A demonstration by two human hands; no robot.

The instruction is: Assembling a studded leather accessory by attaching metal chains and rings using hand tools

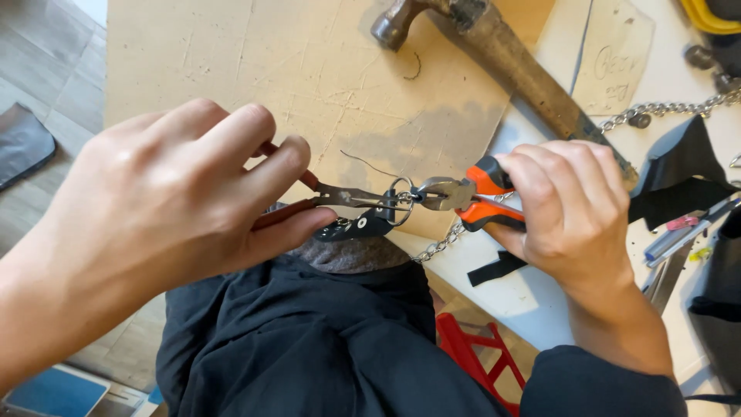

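The left hand [162, 208] hid most of the red-handled pliers [340, 194] it gripped; only the slim steel nose showed. The right hand [567, 208] was closed around orange-handled pliers [463, 193]. Both noses pinched a small metal ring [401, 201] on a black riveted strap [359, 226], above the board [309, 69]. A chain [440, 245] hung below, its upper end hidden.
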